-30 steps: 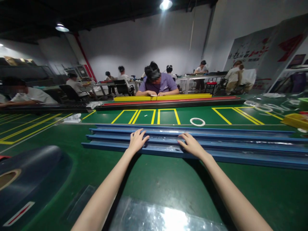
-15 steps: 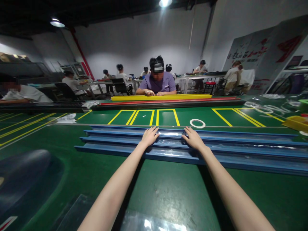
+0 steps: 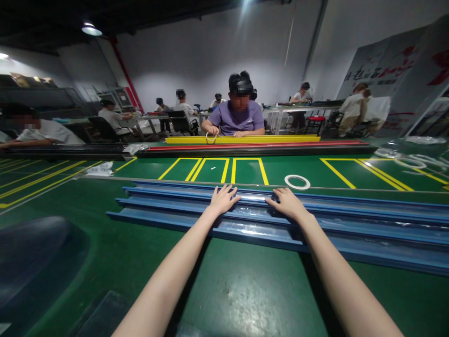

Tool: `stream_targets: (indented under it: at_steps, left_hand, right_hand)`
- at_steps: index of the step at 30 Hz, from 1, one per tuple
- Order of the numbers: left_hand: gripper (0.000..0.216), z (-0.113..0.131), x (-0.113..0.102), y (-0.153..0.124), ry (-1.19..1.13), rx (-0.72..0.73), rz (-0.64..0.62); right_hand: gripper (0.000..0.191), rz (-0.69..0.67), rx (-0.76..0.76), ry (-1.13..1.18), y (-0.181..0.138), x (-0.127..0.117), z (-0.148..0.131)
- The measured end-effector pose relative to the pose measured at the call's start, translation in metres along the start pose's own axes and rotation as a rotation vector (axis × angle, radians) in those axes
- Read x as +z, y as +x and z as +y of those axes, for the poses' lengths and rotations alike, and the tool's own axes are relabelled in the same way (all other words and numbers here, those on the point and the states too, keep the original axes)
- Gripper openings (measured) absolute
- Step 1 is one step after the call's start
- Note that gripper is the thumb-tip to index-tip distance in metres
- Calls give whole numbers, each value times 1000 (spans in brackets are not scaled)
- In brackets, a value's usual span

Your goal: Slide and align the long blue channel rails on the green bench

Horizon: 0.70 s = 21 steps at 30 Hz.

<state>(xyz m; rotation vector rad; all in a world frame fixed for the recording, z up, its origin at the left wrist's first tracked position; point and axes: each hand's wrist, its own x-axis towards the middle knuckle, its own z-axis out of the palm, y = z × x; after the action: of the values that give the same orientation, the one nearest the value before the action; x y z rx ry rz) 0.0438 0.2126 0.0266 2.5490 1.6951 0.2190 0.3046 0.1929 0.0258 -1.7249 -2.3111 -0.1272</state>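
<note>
The left hand [image 3: 222,200] and right hand [image 3: 288,203] lie over the blue rails [image 3: 255,229], fingers loosely spread; the rails run beneath them and out to both sides. Just beyond the right fingers is a white ring [image 3: 298,188]. Far past them, rightward, a banner [image 3: 382,77] carries black and red characters, too blurred to read; straight beyond, a purple shirt [image 3: 235,117] bears tiny, unreadable chest lettering.

2 slender forearms [image 3: 176,269], bare (each grip [image 3: 223,200] too)
</note>
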Motion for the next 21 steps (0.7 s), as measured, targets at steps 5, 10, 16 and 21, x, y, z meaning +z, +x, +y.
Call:
stream_targets:
  at_steps: [5, 10, 16, 21]
  left_hand:
    - [57, -2, -5, 10, 40, 5, -16]
    - [53, -3, -7, 18, 98, 33, 10]
    - [51, -2, -3, 16, 210, 74, 108]
    - [53, -3, 1, 11, 264, 115, 231]
  right_hand:
    - [63, -72, -35, 8, 12, -3, 9]
    - [69, -104, 38, 11, 19, -1, 16]
    - [66, -30, -3, -58, 17, 2, 17]
    - [67, 100, -40, -142, 11, 2, 15]
